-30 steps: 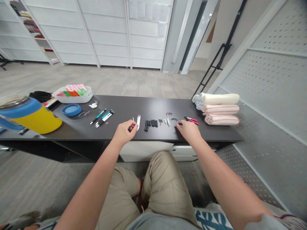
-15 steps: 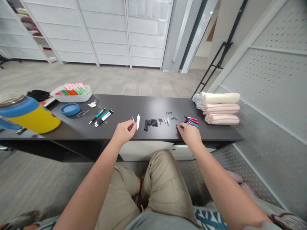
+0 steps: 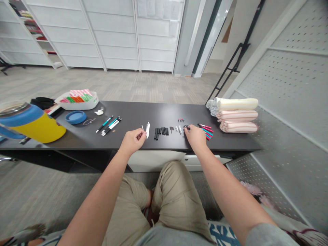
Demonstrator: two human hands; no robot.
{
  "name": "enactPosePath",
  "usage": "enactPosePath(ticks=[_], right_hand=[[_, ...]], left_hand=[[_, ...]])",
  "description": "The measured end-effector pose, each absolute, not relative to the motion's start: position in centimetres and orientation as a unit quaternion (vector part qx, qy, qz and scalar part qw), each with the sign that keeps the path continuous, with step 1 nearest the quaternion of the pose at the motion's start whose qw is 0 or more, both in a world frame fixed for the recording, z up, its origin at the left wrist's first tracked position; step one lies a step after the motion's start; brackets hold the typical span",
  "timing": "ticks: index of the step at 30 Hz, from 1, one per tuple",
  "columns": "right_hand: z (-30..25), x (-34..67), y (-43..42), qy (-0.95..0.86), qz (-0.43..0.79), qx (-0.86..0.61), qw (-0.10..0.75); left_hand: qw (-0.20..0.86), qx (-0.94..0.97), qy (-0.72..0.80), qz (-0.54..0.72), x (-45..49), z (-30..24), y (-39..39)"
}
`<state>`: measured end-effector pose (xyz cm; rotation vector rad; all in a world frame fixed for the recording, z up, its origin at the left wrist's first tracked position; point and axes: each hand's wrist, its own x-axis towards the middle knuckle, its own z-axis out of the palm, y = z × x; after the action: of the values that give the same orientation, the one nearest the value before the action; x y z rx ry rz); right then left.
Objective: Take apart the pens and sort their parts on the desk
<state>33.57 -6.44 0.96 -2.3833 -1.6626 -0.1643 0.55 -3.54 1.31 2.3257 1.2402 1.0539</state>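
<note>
My left hand (image 3: 133,139) rests curled on the dark table (image 3: 143,114), its fingers pinched near the white refill tubes (image 3: 147,129); I cannot make out what they hold. My right hand (image 3: 196,135) lies on the table with its fingertips closed at a small cluster of tiny metal parts (image 3: 186,127). Black grip sleeves (image 3: 161,132) and small springs and tips (image 3: 177,129) lie between my hands. Red and teal pen barrels (image 3: 206,131) sit just right of my right hand.
Assembled pens (image 3: 110,124) lie at left, with a blue lid (image 3: 75,117), a white tray (image 3: 77,101) of coloured items and a yellow and blue jug (image 3: 30,123). Rolled towels (image 3: 237,115) are stacked at the right end. My knees are under the table's front edge.
My right hand has slid left from the pen barrels to the small metal parts, uncovering the barrels. My left hand has stayed put.
</note>
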Motion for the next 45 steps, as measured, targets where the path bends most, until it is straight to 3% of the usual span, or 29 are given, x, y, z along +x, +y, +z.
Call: enactPosePath(ticks=[15,20,22,32,37,45], right_hand=[[0.6,33.7,-6.9,-0.574,-0.039,-0.800,0.168],[0.6,32.9,-8.8,-0.596,0.038,-0.730,0.332],[0.7,32.1,-9.5,-0.629,0.061,-0.689,0.355],[0.9,25.4,-7.6,-0.786,0.171,-0.512,0.302],[0.6,24.0,-6.6,-0.754,0.222,-0.518,0.336],[0.8,23.1,-6.3,-0.760,0.228,-0.544,0.273]], left_hand=[[0.150,0.810,0.435,0.363,0.6,1.2,-3.5],[0.154,0.805,0.439,0.369,0.6,1.4,-3.5],[0.157,0.801,0.442,0.373,0.5,1.4,-3.5],[0.189,0.797,0.438,0.372,0.6,0.7,-3.3],[0.162,0.839,0.410,0.319,0.7,0.2,-3.0],[0.090,0.877,0.383,0.277,0.8,-0.2,-3.2]])
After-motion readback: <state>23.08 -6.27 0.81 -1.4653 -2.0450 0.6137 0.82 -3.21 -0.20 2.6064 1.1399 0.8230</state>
